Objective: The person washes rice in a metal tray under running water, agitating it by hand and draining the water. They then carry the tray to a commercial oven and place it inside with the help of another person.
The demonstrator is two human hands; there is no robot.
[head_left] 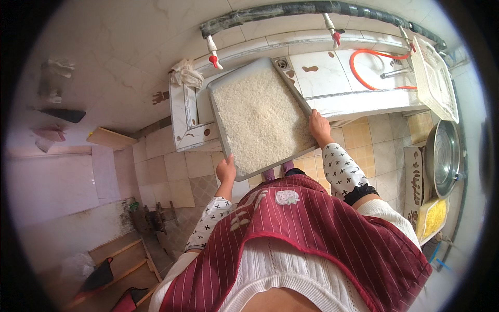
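Observation:
A grey metal tray (pixel 302 102) spreads out in front of me, tilted in the view. White rice grains (pixel 261 117) cover nearly its whole bottom, with a slight mound at the middle. My left hand (pixel 226 170) grips the rim at the near left corner. At the near right side, my right hand (pixel 319 125) is closed around the other edge. The tray's far part lies over a white tiled trough sink (pixel 362 97); whether it rests on the sink cannot be told. Both forearms wear white sleeve covers with dark crosses.
Taps with red handles (pixel 213 60) hang from a wrapped pipe (pixel 273 15) above the sink. A whitish cloth (pixel 188 73) lies on its left corner. An orange hose (pixel 354 70), a white plastic basket (pixel 434 80), a metal basin (pixel 444 158) and a tray of yellow food (pixel 433 219) stand right.

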